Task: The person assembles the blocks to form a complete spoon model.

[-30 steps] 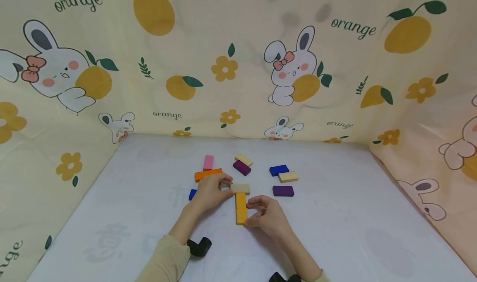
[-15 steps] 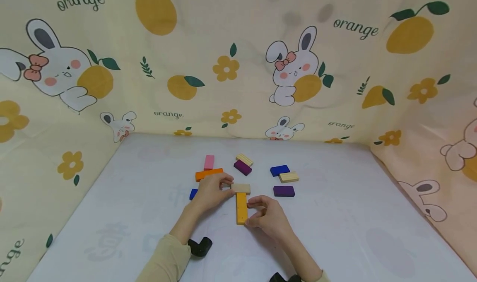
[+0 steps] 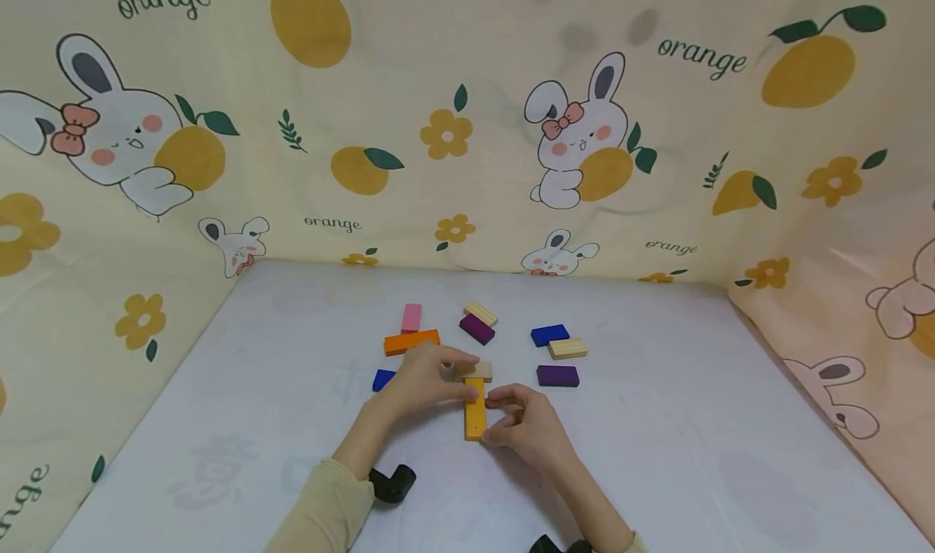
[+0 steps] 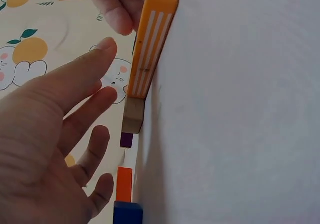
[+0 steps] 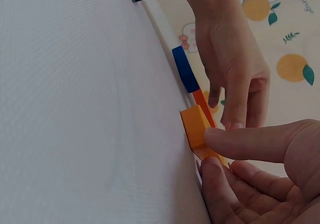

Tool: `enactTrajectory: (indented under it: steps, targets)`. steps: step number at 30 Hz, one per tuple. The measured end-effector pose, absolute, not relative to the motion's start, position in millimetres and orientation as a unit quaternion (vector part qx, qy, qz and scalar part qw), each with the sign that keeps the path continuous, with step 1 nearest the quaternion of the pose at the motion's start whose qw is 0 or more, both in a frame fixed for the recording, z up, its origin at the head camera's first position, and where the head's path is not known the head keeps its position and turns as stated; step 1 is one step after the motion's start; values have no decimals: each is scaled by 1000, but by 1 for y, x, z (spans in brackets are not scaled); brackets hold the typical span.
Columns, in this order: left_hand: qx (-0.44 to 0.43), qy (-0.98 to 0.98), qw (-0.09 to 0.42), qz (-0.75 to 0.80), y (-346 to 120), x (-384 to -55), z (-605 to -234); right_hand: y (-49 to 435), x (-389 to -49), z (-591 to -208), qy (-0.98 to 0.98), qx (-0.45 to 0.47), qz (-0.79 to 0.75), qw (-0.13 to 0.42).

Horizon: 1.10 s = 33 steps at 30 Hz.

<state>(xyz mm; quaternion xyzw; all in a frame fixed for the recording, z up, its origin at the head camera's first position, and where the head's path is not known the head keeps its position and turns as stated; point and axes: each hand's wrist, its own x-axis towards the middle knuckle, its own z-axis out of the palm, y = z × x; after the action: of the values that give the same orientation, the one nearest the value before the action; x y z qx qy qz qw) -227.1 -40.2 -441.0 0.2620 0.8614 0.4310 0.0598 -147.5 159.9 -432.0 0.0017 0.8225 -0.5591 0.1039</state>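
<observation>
A yellow block [image 3: 475, 419] lies lengthwise on the white surface, its far end against a pale wooden block [image 3: 484, 371] set crosswise, like a T. My left hand [image 3: 424, 378] hovers over where they meet, thumb and forefinger spread. The left wrist view shows its fingers [image 4: 92, 104] loosely bent, apart from the blocks and holding nothing. Along the yellow block's right side is my right hand [image 3: 532, 427], with loosely bent fingers. In the right wrist view, its thumb [image 5: 250, 143] touches the yellow block near the close end. Part of the wooden block is hidden.
Behind the left hand lie an orange block [image 3: 411, 342], a pink block [image 3: 411, 317] and a blue block [image 3: 382, 380]. Farther back are a purple block [image 3: 477, 328] and a ridged wooden one [image 3: 480, 312]. Blue [image 3: 549, 335], wooden [image 3: 568, 348] and purple [image 3: 557, 376] blocks lie right.
My left hand has moved right, from beside the pale wooden block's left end to over its join with the yellow block. The right hand and the blocks stay in place.
</observation>
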Motion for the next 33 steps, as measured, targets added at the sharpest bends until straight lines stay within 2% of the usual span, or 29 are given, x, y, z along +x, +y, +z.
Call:
enactTrajectory:
  steps: [4,19,27,33]
  targets:
    - [257,874,75,406,-40,-226,-443,159,-147,-433,823,1,-559,106]
    - [251,890,68,374,-43,-222,-442,161,-149,-435,831,-8,-546,105]
    - [254,895,70,360,-38,-222,-440,204,-164,-426,849,32,-527,25]
    - [256,906,61,332,-38,-222,-436,241,-187,-417,902,-25,-429,-32]
